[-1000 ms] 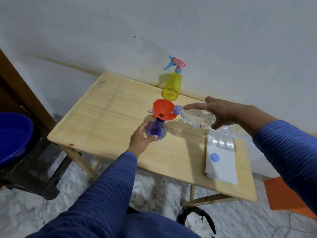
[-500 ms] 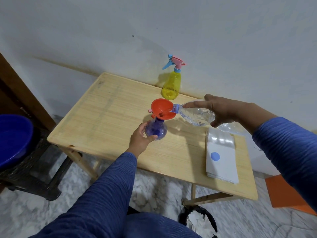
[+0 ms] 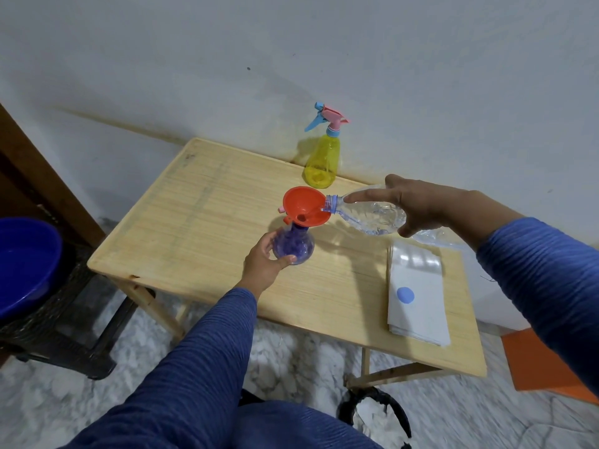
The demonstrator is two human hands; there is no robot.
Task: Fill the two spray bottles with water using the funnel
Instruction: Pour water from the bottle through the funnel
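Clear bottle (image 3: 369, 215) tipped into orange funnel (image 3: 304, 207) — label-less.

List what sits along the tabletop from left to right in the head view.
Purple spray bottle gripped by left hand → orange funnel → clear water bottle held by right hand → stack of white sheets.

A pale wooden table (image 3: 207, 202) with fine straight grain and a matt finish carries a translucent purple plastic spray bottle (image 3: 293, 246), topped by a smooth, glossy orange plastic funnel (image 3: 303, 210). A clear, crinkled plastic water bottle (image 3: 369, 215) glints beside it. Near the matt painted wall (image 3: 324, 53) stands a translucent yellow plastic spray bottle (image 3: 322, 163). White sheets in shiny film (image 3: 416, 286) catch the light; ribbed blue knit sleeves (image 3: 201, 361) look soft.
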